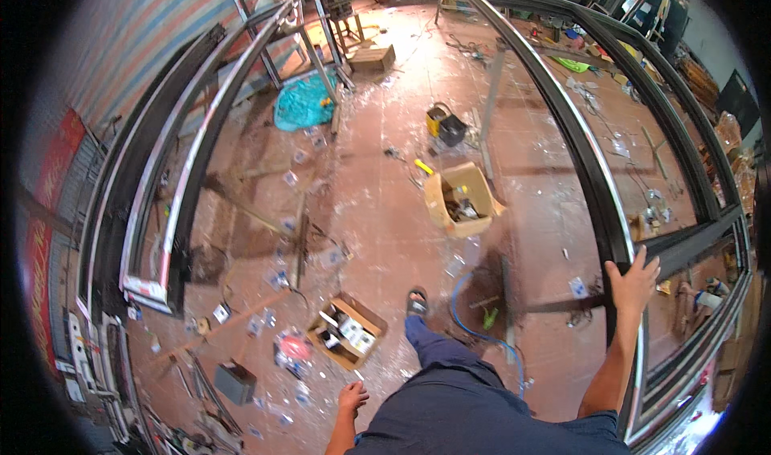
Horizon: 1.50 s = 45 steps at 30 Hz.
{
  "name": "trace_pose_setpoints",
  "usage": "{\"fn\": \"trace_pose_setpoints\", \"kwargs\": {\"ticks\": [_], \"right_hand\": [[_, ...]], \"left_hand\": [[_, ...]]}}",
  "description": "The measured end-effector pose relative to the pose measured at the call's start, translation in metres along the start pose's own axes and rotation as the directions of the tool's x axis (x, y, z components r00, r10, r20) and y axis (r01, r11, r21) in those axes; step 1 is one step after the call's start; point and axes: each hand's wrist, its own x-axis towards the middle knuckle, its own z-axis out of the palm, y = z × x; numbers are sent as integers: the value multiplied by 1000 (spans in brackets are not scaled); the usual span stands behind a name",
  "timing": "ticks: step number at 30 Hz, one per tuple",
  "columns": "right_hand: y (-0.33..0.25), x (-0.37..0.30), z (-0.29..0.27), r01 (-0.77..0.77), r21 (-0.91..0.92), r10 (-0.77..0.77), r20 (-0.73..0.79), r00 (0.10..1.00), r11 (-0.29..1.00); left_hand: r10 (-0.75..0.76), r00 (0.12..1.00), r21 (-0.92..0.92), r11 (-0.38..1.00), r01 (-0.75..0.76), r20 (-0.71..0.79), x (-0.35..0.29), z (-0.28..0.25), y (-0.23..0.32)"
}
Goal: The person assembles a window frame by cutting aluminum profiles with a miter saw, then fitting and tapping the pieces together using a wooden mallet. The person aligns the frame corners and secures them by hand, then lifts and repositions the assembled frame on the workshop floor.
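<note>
My right hand (pixel 633 285) lies on a long black metal frame (pixel 590 166) at the right, where a crossbar (pixel 691 242) meets its side bar. Its thumb and fingers are spread over the metal, and the palm side is hidden. Low down, left of my body, my left hand (pixel 351 396) hangs in the air with loosely bent fingers and nothing visible in it. Nearest to that hand on the floor is an opened cardboard box (pixel 373 324) with white and dark small items inside.
More black frames (pixel 181 206) stand at the left. Ahead on the tiled floor are a larger cardboard box (pixel 470 228), a yellow-and-black container (pixel 438 122) and a turquoise plastic sheet (pixel 303 106). A blue hose (pixel 474 334) curves beside my foot (pixel 417 301). Plastic scraps litter the floor.
</note>
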Motion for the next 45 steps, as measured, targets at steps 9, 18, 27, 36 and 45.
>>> {"fn": "trace_pose_setpoints", "kwargs": {"ticks": [9,18,27,36,45], "right_hand": [[-124,136,20,-2,75,3,-16,1000,997],[-245,260,28,-86,117,79,56,995,989],[-315,291,19,-371,95,367,55,929,924],[-323,296,46,-484,-64,459,-229,859,873],[-371,286,130,-828,58,603,-714,356,558]], "left_hand": [[273,959,-95,956,-279,-73,118,25,296],[183,963,-33,983,-180,198,184,138,516],[395,868,70,899,-433,302,281,244,843],[454,612,-15,810,-586,648,222,474,1097],[343,295,-143,832,-536,892,173,771,1229]]}}
